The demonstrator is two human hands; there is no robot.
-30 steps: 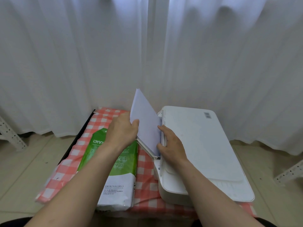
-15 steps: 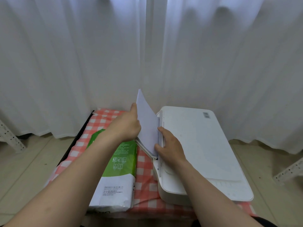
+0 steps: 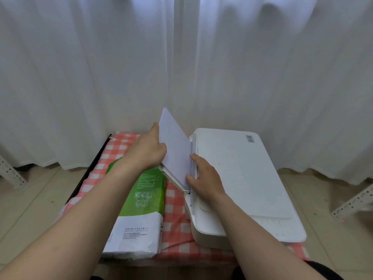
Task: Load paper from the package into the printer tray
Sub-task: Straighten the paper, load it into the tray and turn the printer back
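Observation:
A white printer (image 3: 242, 178) sits on the right of a low table. Its paper tray (image 3: 174, 179) is tilted open on the printer's left side. A stack of white paper (image 3: 175, 146) stands slanted in that tray. My left hand (image 3: 147, 150) presses against the stack's left face, thumb reaching up along its edge. My right hand (image 3: 201, 176) rests on the printer's left edge, fingers touching the stack's lower right side. The green and white paper package (image 3: 141, 209) lies flat to the left of the printer, under my left forearm.
A red and white checked cloth (image 3: 175, 223) covers the table. White curtains (image 3: 181, 67) hang close behind it. White metal shelf legs (image 3: 10, 174) stand on the tiled floor at both sides.
My left hand has slid further up and back along the paper stack, thumb now extended. The stack stands slightly steeper in the tray. The right hand has stayed put.

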